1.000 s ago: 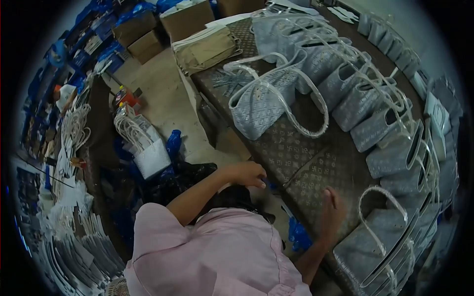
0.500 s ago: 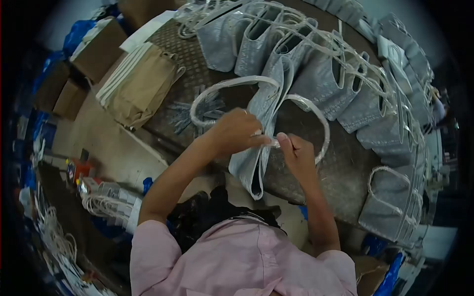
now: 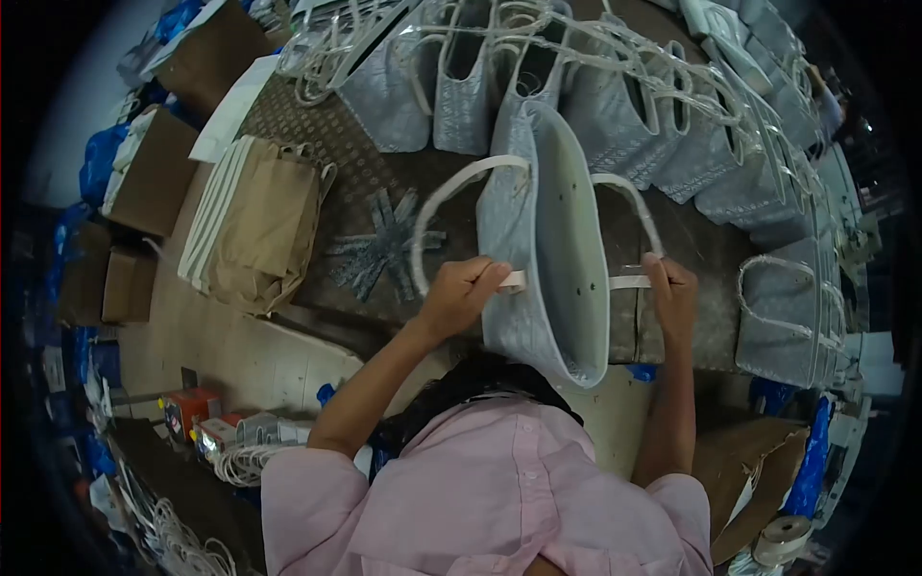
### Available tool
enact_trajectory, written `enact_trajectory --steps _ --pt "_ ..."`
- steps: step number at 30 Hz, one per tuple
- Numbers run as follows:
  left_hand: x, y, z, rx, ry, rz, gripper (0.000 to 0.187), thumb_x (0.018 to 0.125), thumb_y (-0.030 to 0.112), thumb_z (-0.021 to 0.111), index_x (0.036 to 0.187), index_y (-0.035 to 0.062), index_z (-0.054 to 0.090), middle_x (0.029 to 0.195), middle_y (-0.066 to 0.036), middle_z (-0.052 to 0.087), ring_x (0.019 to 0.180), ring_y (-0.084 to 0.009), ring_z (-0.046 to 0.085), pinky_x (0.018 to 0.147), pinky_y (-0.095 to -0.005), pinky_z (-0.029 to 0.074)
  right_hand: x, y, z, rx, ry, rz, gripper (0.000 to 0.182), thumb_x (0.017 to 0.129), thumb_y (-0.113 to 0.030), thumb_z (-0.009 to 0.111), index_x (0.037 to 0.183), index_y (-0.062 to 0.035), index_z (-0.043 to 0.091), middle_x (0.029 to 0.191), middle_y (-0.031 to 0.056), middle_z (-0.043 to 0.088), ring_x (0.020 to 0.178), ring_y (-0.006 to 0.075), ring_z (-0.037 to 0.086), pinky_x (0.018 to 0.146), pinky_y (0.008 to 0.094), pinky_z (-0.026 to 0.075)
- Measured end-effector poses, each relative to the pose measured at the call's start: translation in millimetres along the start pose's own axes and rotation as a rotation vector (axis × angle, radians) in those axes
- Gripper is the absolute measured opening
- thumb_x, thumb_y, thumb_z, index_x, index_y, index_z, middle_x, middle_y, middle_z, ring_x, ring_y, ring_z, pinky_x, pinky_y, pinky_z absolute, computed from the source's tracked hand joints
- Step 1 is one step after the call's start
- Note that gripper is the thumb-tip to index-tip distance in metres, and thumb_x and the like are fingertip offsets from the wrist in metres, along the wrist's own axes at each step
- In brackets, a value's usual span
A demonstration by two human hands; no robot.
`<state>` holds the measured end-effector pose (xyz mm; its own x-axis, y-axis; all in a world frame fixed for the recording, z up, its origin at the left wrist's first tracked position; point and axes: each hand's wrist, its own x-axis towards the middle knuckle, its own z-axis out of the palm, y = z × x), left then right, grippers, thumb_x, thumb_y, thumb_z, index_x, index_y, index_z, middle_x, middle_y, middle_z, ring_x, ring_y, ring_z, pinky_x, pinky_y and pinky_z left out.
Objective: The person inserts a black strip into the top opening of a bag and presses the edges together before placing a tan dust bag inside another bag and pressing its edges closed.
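Observation:
A silvery patterned bag (image 3: 509, 221) stands on the brown work surface with its mouth wide open, showing a pale lining and small dark holes near the rim. My left hand (image 3: 465, 296) is closed on the end of the white handle (image 3: 444, 187) at the bag's left side. On the right side, my right hand (image 3: 670, 293) grips the other white handle (image 3: 629, 197) near its lower end. Both handles curve outward from the bag. Grey strips (image 3: 384, 245) lie in a star-shaped pile left of my left hand.
Similar silvery bags (image 3: 461, 106) line the far edge, with another bag (image 3: 783, 307) at the right. Folded brown material (image 3: 259, 221) lies at the left. Cardboard boxes (image 3: 154, 168) stand farther left, and a carton (image 3: 749, 461) is at the lower right.
My hands have moved apart, each now holding a handle. The bag has gone from nearly closed to wide open. The view has shifted somewhat.

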<state>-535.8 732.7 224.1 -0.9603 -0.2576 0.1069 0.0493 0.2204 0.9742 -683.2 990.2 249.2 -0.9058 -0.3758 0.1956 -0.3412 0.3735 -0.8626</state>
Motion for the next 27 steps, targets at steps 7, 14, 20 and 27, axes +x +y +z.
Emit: enact_trajectory --steps 7,14,20,27 --pt "-14.1 10.0 76.6 -0.210 0.058 -0.141 0.027 0.093 0.021 0.051 0.082 -0.0018 0.060 0.070 -0.005 0.059 0.064 -0.0085 0.051 0.059 -0.0248 0.041 59.4 -6.8 -43.5 -0.340 0.043 -0.279 0.032 0.086 -0.017 0.062 0.065 0.0034 0.051 0.053 0.0090 0.039 0.051 0.0110 0.039 0.049 0.0313 0.032" --pt "-37.5 22.5 23.1 0.096 -0.086 0.342 0.022 0.084 0.012 0.062 0.105 0.0038 0.062 0.089 -0.011 0.065 0.082 -0.0243 0.063 0.075 -0.0290 0.048 100.6 25.6 -74.5 -0.941 -0.168 -0.644 0.015 0.087 -0.014 0.057 0.084 0.0009 0.057 0.075 0.0115 0.052 0.072 0.0239 0.051 0.068 0.0326 0.041" --pt "-53.6 -137.0 -158.3 0.962 0.152 -0.509 0.031 0.078 0.014 0.066 0.104 -0.0006 0.059 0.102 -0.017 0.059 0.093 -0.0355 0.058 0.078 -0.0379 0.048 37.8 -57.4 -20.9 -0.629 0.312 -0.358 0.018 0.091 -0.012 0.051 0.094 0.0010 0.062 0.091 0.0092 0.063 0.088 0.0175 0.059 0.082 0.0276 0.043" --pt "-76.2 -206.9 -198.2 0.913 0.112 -0.392 0.050 0.067 0.008 0.074 0.110 0.0002 0.050 0.110 -0.018 0.047 0.104 -0.0390 0.048 0.081 -0.0447 0.045 -41.0 -115.9 220.5 0.033 -0.355 -0.432 0.017 0.085 -0.007 0.058 0.099 -0.0003 0.063 0.099 0.0152 0.062 0.090 0.0308 0.061 0.078 0.0332 0.049"
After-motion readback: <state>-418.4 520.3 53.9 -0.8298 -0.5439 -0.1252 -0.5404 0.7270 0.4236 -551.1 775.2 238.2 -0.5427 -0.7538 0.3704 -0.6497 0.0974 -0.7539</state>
